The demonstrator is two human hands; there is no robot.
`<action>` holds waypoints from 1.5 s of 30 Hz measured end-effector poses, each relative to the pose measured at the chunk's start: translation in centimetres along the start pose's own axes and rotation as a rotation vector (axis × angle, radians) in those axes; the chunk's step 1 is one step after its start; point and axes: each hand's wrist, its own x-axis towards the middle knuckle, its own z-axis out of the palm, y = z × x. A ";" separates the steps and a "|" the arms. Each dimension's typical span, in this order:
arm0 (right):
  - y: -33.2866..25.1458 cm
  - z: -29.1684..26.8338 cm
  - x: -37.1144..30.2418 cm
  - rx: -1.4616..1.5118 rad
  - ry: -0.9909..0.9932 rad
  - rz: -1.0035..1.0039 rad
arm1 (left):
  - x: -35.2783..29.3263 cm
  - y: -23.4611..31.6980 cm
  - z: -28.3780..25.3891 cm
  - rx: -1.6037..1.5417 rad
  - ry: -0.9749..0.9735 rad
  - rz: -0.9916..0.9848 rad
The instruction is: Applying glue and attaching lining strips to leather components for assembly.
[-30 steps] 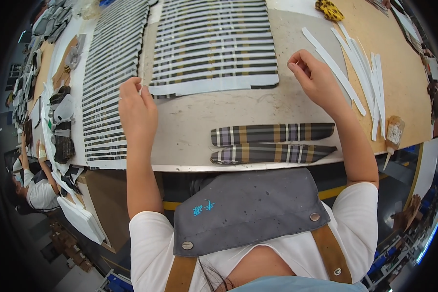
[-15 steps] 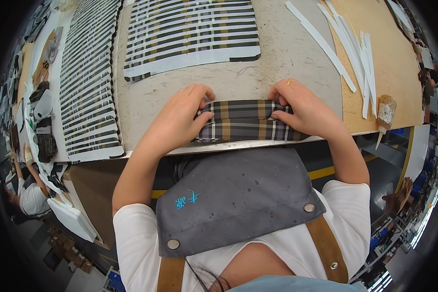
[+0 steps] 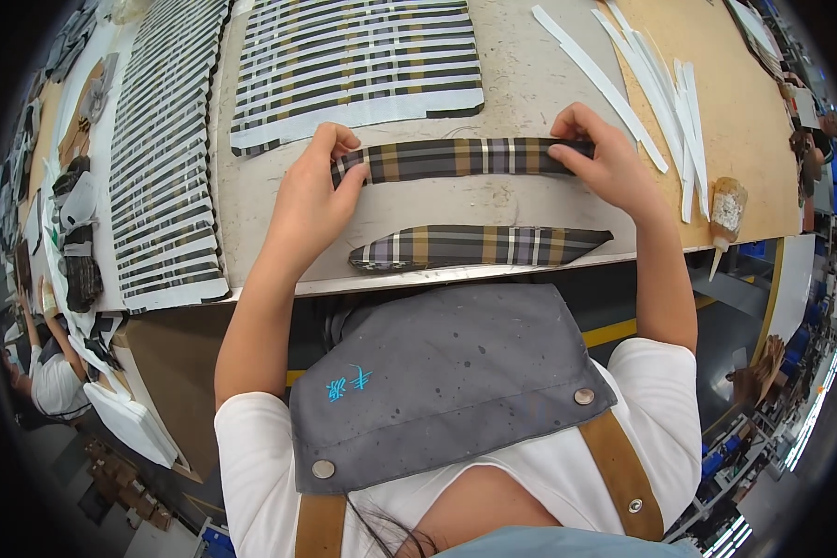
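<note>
Between my two hands stretches a long plaid fabric strip (image 3: 446, 159), dark grey with tan, white and purple bands. My left hand (image 3: 321, 181) pinches its left end, and my right hand (image 3: 604, 153) pinches its right end. Below it, along the table's front edge, lies a second plaid fabric piece (image 3: 484, 246), its right end tapering to a point; neither hand touches it. Beyond the held strip lies a panel of overlapping plaid and white strips (image 3: 358, 74), its near white border close to my left fingers.
A longer stack of overlapping striped strips (image 3: 167, 167) covers the table's left side. Loose white strips (image 3: 679, 112) and a glue bottle (image 3: 727, 212) with its nozzle toward me lie at right. Dark items (image 3: 82, 251) sit at far left. Another person (image 3: 56, 377) is at lower left.
Both hands have moved away from me, lifting the plaid strip off the other piece toward the striped panel. The second piece now lies alone by the table edge.
</note>
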 end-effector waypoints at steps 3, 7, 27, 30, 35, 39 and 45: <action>0.5 -0.2 -0.2 -0.019 0.058 0.067 | 0.1 0.4 0.0 0.053 0.031 0.002; 1.8 0.1 -0.3 -0.054 0.130 0.038 | 0.1 0.7 -0.3 0.089 -0.017 -0.080; -3.7 9.4 -3.8 -0.039 -0.071 -0.445 | -4.9 2.7 2.9 0.298 -0.243 0.394; -3.7 9.4 -3.9 -0.023 -0.069 -0.425 | -5.0 2.2 3.0 0.275 -0.189 0.427; -3.2 9.7 -4.0 -0.055 -0.013 -0.467 | -5.1 1.7 3.3 0.233 -0.119 0.474; -3.1 9.7 -4.1 -0.070 0.055 -0.524 | -5.2 1.5 3.3 0.204 -0.077 0.494; -3.0 10.0 -4.3 -0.095 0.098 -0.565 | -5.2 1.2 3.5 0.165 -0.047 0.511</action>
